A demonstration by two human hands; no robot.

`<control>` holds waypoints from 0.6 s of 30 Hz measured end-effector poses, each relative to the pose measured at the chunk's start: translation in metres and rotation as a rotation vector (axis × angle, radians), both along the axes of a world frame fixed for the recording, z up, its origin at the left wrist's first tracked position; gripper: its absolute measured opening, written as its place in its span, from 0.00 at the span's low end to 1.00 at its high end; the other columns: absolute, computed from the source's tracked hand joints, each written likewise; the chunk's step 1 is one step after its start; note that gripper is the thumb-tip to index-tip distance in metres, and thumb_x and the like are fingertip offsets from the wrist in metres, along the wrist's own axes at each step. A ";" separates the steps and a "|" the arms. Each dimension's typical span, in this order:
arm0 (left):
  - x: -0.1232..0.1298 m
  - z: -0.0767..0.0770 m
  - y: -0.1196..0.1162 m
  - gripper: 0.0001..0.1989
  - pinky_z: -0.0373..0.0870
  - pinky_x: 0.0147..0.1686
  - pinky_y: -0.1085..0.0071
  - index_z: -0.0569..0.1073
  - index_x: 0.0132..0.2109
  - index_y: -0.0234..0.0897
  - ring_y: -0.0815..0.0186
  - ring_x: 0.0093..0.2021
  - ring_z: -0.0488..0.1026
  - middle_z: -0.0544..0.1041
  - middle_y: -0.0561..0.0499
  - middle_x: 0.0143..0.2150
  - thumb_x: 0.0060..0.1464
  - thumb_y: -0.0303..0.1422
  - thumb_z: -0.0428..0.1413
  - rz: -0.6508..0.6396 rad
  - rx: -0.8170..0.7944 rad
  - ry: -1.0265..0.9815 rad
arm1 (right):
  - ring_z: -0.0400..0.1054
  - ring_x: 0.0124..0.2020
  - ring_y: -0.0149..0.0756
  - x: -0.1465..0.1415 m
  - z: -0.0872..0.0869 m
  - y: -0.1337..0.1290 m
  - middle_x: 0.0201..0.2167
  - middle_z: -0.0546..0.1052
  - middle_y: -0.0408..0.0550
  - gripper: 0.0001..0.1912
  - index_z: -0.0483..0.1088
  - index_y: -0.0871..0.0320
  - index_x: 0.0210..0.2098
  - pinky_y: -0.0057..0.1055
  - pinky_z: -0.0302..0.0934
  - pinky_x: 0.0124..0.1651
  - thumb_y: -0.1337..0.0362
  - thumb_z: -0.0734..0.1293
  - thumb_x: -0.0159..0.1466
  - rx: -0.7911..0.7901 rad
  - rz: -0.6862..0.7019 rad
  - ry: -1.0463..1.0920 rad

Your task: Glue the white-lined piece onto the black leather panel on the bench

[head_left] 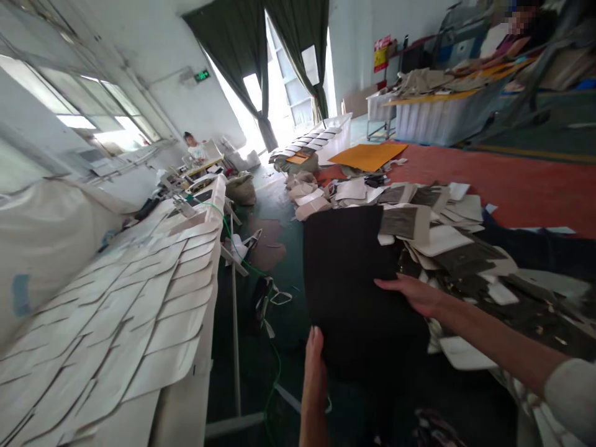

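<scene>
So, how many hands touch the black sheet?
2. The left hand is at the lower edge of the black sheet; the right hand lies flat on its right edge. No other hands show near it.

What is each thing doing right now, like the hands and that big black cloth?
Left hand: open, fingers straight, at the black cloth's near edge.
Right hand: open, flat on the cloth.
Black cloth: spread flat.
Cut pieces: jumbled pile.
Pale pieces: overlapping rows on the table.
Curtains: drawn apart.
</scene>
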State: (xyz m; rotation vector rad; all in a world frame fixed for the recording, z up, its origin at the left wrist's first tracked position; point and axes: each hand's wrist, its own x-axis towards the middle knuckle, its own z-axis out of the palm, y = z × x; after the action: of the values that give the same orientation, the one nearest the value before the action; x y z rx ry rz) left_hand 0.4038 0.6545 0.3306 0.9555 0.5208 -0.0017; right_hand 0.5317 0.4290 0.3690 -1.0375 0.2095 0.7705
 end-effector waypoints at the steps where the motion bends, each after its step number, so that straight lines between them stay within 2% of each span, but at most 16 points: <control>1: 0.005 -0.001 0.007 0.27 0.53 0.60 0.61 0.68 0.52 0.35 0.57 0.61 0.58 0.68 0.43 0.56 0.49 0.47 0.54 -0.048 -0.025 -0.002 | 0.72 0.38 0.46 0.012 -0.002 0.014 0.38 0.76 0.54 0.22 0.68 0.61 0.47 0.44 0.67 0.45 0.66 0.71 0.53 0.002 0.005 -0.001; 3: 0.018 0.002 0.023 0.25 0.55 0.59 0.59 0.70 0.50 0.34 0.55 0.58 0.62 0.70 0.43 0.54 0.49 0.45 0.55 -0.128 0.015 -0.016 | 0.72 0.38 0.46 0.040 -0.009 0.038 0.38 0.76 0.54 0.20 0.68 0.61 0.45 0.43 0.68 0.44 0.67 0.71 0.53 -0.018 0.005 -0.019; 5: 0.039 0.006 0.045 0.22 0.59 0.56 0.57 0.70 0.49 0.34 0.54 0.53 0.67 0.73 0.43 0.50 0.47 0.38 0.58 -0.201 0.110 -0.046 | 0.72 0.37 0.45 0.073 -0.017 0.060 0.37 0.77 0.53 0.17 0.69 0.60 0.43 0.41 0.69 0.42 0.67 0.71 0.53 -0.046 -0.003 -0.044; 7: 0.071 0.008 0.069 0.19 0.61 0.53 0.57 0.71 0.48 0.35 0.54 0.49 0.70 0.75 0.44 0.48 0.47 0.35 0.58 -0.253 0.158 -0.064 | 0.72 0.37 0.45 0.111 -0.025 0.082 0.35 0.77 0.52 0.15 0.69 0.60 0.40 0.38 0.70 0.40 0.66 0.72 0.53 -0.054 0.001 -0.059; 9: 0.112 0.006 0.094 0.18 0.63 0.52 0.58 0.72 0.47 0.34 0.56 0.47 0.71 0.76 0.44 0.47 0.48 0.35 0.57 -0.248 0.171 -0.070 | 0.72 0.36 0.44 0.158 -0.033 0.103 0.34 0.77 0.52 0.15 0.69 0.61 0.39 0.37 0.69 0.39 0.66 0.72 0.53 -0.034 0.020 -0.069; 12: 0.190 -0.001 0.129 0.19 0.64 0.51 0.61 0.71 0.49 0.35 0.57 0.47 0.71 0.76 0.45 0.46 0.49 0.36 0.57 -0.178 0.199 -0.062 | 0.72 0.37 0.43 0.239 -0.043 0.136 0.36 0.77 0.52 0.17 0.67 0.61 0.42 0.37 0.69 0.41 0.63 0.71 0.55 0.024 0.048 -0.081; 14: 0.245 -0.004 0.153 0.20 0.64 0.50 0.62 0.71 0.49 0.35 0.58 0.47 0.71 0.77 0.45 0.44 0.48 0.37 0.57 -0.066 0.217 -0.028 | 0.72 0.38 0.42 0.293 -0.050 0.160 0.41 0.75 0.54 0.20 0.66 0.61 0.46 0.34 0.68 0.40 0.57 0.67 0.58 0.062 0.085 -0.093; 16: 0.298 -0.004 0.177 0.21 0.64 0.50 0.63 0.71 0.48 0.36 0.58 0.47 0.71 0.77 0.46 0.42 0.47 0.38 0.58 0.065 0.223 0.002 | 0.71 0.41 0.42 0.338 -0.061 0.187 0.48 0.71 0.55 0.27 0.60 0.58 0.53 0.32 0.68 0.38 0.51 0.65 0.59 0.047 0.150 -0.121; 18: 0.344 0.000 0.198 0.22 0.64 0.51 0.63 0.71 0.48 0.36 0.58 0.48 0.71 0.78 0.47 0.41 0.45 0.38 0.59 0.166 0.208 0.005 | 0.68 0.46 0.44 0.373 -0.077 0.216 0.56 0.64 0.56 0.39 0.51 0.53 0.60 0.33 0.67 0.40 0.49 0.68 0.54 -0.063 0.227 -0.166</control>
State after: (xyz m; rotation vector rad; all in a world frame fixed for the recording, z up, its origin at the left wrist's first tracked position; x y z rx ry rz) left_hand 0.7480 0.8528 0.3304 1.1127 0.6125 0.2025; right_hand 0.9045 0.6450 0.2919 -1.1924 -0.0276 0.8806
